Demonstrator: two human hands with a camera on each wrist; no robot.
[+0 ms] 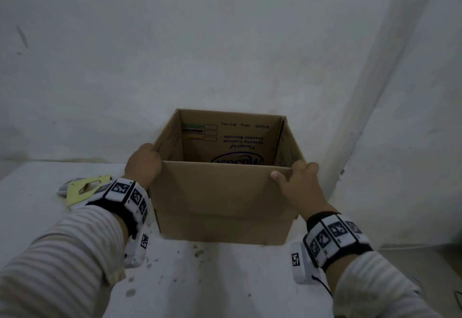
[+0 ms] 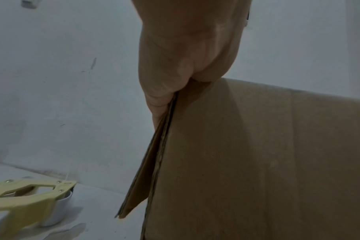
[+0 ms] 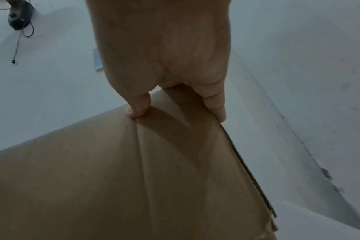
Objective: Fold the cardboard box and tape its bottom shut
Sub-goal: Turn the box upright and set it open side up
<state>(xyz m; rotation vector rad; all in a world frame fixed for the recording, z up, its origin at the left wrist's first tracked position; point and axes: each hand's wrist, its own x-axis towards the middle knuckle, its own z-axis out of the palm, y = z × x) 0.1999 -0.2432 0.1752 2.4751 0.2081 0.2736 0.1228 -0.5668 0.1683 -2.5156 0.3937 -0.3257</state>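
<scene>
the cardboard box (image 1: 222,200) stands squared up and open-topped on the white counter (image 1: 212,280), toward its back edge and close to the wall (image 1: 225,42). printing shows upside down on the inner far panel, so the box seems to be folded inside out or standing inverted; which, i cannot tell.

the left hand (image 1: 143,165) grips the box's near left upper corner, fingers curled over the rim; the left wrist view shows the thumb side pressed along the corner edge, where a doubled layer of cardboard hangs down the outside, likely a flap folded back. the right hand (image 1: 297,182) grips the near right upper corner, thumb flat on the front panel and fingers hooked over the side rim, as the right wrist view confirms.

a yellow tape dispenser (image 1: 83,189) lies on the counter near its left edge, just beside the left wrist, untouched by either hand. the left wrist view shows a white roll under its frame.

judging progress: the box is opened into shape, so the first part of the folding looks done. whether the bottom flaps are folded in is hidden, since the floor of the box is not visible from above. no tape is visible on any panel that shows. what seems left is to turn the box so its bottom faces up, close the flaps, and run tape along the seam.
</scene>
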